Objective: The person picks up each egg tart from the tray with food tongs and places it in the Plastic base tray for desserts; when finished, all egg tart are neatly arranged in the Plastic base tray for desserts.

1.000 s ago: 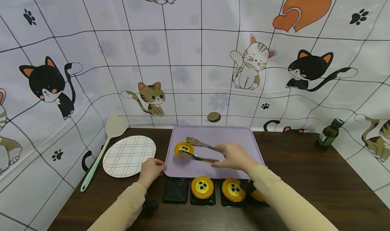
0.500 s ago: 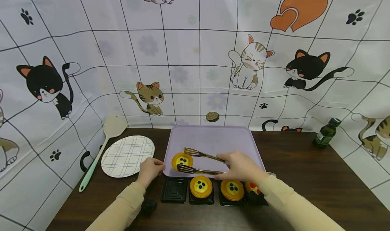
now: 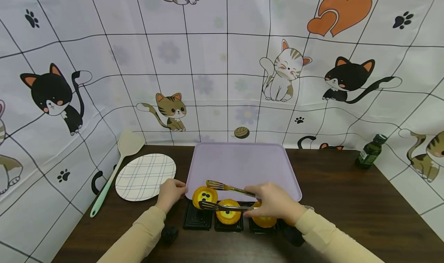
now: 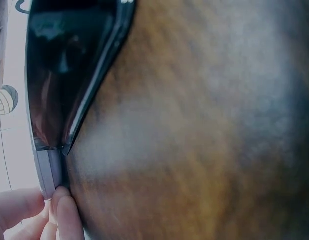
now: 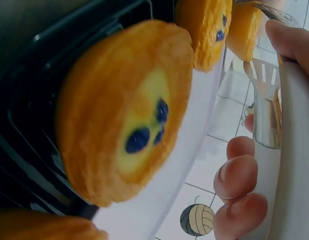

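Observation:
My right hand (image 3: 275, 203) holds metal tongs (image 3: 230, 208) by their arms. Between the slotted ends sits an egg tart (image 3: 202, 195) with dark berries, over the tray's near left edge and the back of a bare black square holder (image 3: 197, 220). My left hand (image 3: 170, 194) pinches the near left corner of the lilac tray (image 3: 243, 162); the left wrist view shows thumb and fingers on its rim (image 4: 47, 175). Two more berry tarts, a middle one (image 3: 227, 218) and a right one (image 3: 264, 222), sit in black holders, partly hidden by tongs and hand. The right wrist view shows one tart (image 5: 84, 135) close up.
A white checked plate (image 3: 145, 178) lies left of the tray, beside a turner with a green handle (image 3: 107, 187). A green bottle (image 3: 371, 152) stands at the back right. A dark holder (image 3: 293, 235) at the row's right end is mostly covered by the right sleeve.
My right hand has brought the tongs and the tart from the tray's middle left toward me, to its near edge over the bare holder. The left hand stays at the corner.

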Available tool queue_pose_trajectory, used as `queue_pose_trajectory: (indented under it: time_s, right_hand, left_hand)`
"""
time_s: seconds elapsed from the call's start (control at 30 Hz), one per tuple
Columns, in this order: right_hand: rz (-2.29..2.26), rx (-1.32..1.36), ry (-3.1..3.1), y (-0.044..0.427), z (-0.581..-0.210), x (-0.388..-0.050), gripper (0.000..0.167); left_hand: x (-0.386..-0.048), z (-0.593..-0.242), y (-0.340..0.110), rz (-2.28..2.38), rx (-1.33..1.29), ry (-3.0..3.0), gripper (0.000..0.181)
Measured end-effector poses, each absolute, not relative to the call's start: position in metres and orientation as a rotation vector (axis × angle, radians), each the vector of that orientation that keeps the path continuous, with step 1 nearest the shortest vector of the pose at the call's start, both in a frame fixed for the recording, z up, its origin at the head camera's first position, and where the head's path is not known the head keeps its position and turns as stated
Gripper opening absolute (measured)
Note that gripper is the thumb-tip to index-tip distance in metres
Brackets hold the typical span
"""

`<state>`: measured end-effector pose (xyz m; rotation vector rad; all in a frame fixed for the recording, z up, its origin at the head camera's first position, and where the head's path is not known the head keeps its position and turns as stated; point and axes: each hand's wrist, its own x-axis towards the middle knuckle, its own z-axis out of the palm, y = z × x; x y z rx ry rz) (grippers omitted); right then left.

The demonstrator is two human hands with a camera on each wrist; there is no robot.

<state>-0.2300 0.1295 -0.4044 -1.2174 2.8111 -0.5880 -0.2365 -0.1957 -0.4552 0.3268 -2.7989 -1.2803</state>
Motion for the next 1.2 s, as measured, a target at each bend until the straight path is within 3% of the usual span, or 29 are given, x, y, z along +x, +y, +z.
queue_pose_trajectory:
  time_s: [1.2]
  right_hand:
    - [-0.477,-1.269,2.797,0.113,-0.420,-0.218,0.068]
  left_hand:
    - [-0.236,-0.456,-0.196,-1.267,0.343,-2.797,0.017]
